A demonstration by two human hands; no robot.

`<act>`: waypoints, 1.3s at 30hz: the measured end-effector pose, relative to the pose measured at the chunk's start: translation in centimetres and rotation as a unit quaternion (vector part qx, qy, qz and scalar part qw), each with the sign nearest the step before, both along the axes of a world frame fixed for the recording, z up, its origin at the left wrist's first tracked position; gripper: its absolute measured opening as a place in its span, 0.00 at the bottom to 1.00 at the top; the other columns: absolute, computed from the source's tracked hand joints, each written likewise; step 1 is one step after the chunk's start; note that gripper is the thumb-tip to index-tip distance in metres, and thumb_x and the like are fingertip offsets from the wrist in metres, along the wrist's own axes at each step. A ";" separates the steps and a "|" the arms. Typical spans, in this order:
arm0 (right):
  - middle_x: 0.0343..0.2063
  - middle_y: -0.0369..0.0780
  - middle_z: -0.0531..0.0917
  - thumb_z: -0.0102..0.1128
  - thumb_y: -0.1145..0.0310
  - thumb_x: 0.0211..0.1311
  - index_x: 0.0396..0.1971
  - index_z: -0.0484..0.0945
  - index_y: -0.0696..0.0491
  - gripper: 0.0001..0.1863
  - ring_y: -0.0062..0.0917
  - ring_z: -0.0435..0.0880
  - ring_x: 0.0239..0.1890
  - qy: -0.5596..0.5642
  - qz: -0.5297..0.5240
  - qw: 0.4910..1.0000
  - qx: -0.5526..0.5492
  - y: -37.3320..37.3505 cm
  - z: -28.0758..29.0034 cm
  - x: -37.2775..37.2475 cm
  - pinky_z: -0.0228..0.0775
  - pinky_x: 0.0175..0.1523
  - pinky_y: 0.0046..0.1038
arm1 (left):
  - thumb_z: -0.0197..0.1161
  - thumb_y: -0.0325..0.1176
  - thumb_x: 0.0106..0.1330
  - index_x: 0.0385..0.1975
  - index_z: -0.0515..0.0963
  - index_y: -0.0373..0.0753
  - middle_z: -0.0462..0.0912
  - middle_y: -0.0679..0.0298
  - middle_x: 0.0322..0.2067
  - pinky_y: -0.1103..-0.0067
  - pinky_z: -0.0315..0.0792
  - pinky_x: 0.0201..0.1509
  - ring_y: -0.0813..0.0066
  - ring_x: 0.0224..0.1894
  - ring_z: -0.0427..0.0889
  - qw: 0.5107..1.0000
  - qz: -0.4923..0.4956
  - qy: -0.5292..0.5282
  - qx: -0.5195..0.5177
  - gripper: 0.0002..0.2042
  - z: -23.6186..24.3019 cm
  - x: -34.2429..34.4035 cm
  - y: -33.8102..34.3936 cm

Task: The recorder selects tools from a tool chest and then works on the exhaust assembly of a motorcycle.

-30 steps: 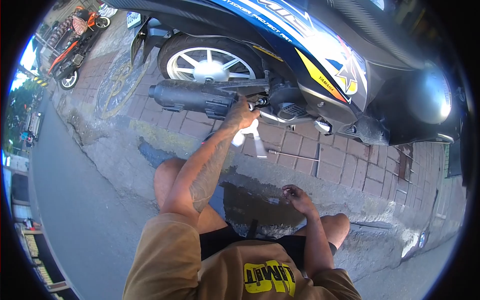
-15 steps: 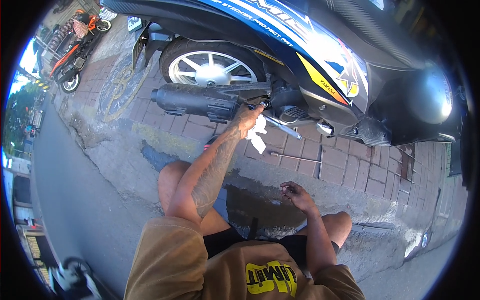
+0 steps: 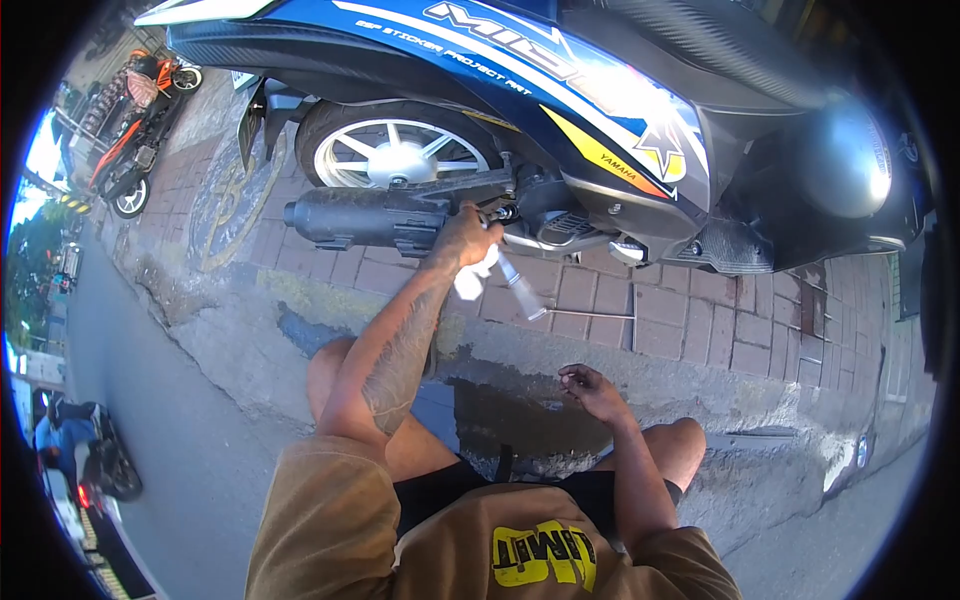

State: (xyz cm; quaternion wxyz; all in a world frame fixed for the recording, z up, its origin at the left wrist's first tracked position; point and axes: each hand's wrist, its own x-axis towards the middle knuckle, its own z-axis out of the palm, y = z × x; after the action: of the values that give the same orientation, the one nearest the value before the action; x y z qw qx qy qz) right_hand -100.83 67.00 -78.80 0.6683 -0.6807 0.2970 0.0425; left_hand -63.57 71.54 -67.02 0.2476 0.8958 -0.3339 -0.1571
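My left hand (image 3: pixel 465 238) is closed around the head of a silver ratchet wrench (image 3: pixel 518 285), beside the exhaust muffler (image 3: pixel 370 220) of a blue and white scooter (image 3: pixel 610 110). The wrench's handle, slightly blurred, slants down toward me over the bricks. Its working end meets the dark parts at the muffler's front, though the fastener itself is hidden. A white cloth (image 3: pixel 472 280) hangs under the same hand. Above my right knee hovers my right hand (image 3: pixel 597 395), fingers curled in and fingertips darkened. Whatever it may hold is too small to make out.
A T-handle wrench (image 3: pixel 590 315) lies on the brick paving just past the ratchet handle. Wet dark ground (image 3: pixel 520 415) spreads between my knees. The rear wheel (image 3: pixel 395 150) stands behind the muffler. At far left are an orange scooter (image 3: pixel 130 140) and a passing rider (image 3: pixel 75 445).
The ratchet handle has swung from pointing right to pointing down toward me, turned by my left hand. My right hand stays put. A rider has come into view at lower left.
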 end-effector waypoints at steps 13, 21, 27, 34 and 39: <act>0.35 0.38 0.82 0.54 0.68 0.69 0.47 0.76 0.59 0.13 0.19 0.80 0.39 -0.049 -0.028 0.997 -0.056 -1.2 1.4 0.2 0.73 0.47 0.22 | 0.65 0.45 0.61 0.57 0.65 0.32 0.81 0.55 0.34 0.67 0.75 0.44 0.66 0.36 0.82 0.994 -0.002 0.111 0.011 0.30 2.8 -1.4 -1.1; 0.32 0.37 0.82 0.57 0.69 0.67 0.46 0.77 0.57 0.11 0.21 0.80 0.37 -0.111 -0.093 0.976 -0.165 -4.3 12.7 7.7 0.72 0.45 0.23 | 0.65 0.37 0.58 0.59 0.64 0.34 0.82 0.55 0.41 0.68 0.74 0.43 0.65 0.43 0.83 0.941 0.084 0.300 -0.133 0.29 0.7 -2.1 0.1; 0.41 0.38 0.82 0.53 0.59 0.71 0.53 0.74 0.56 0.19 0.22 0.79 0.47 -0.162 0.020 0.986 0.035 -8.7 12.3 13.0 0.70 0.52 0.26 | 0.66 0.39 0.58 0.54 0.64 0.40 0.81 0.50 0.36 0.63 0.73 0.45 0.58 0.43 0.83 0.999 -0.002 0.039 0.016 0.26 2.2 -2.6 0.4; 0.38 0.38 0.82 0.49 0.51 0.72 0.49 0.75 0.54 0.21 0.23 0.79 0.40 -0.070 -0.101 0.985 0.120 -4.8 10.2 23.5 0.71 0.48 0.28 | 0.66 0.36 0.58 0.53 0.60 0.43 0.82 0.47 0.32 0.58 0.74 0.42 0.45 0.38 0.83 0.995 -0.070 -0.062 0.022 0.26 1.8 -3.0 1.1; 0.35 0.35 0.82 0.53 0.51 0.69 0.42 0.77 0.51 0.17 0.23 0.80 0.38 -0.111 -0.193 0.933 0.282 -3.6 9.3 28.0 0.72 0.47 0.32 | 0.70 0.44 0.57 0.53 0.64 0.41 0.81 0.51 0.39 0.70 0.72 0.53 0.61 0.47 0.80 0.956 0.015 0.106 -0.274 0.29 -2.8 -1.7 3.2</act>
State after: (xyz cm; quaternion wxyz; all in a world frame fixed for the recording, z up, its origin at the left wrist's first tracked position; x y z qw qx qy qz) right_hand -72.83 63.40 -69.55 0.8568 -0.3942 0.3224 -0.0813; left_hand -65.22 74.77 -69.78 0.5194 0.7769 -0.3229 -0.1498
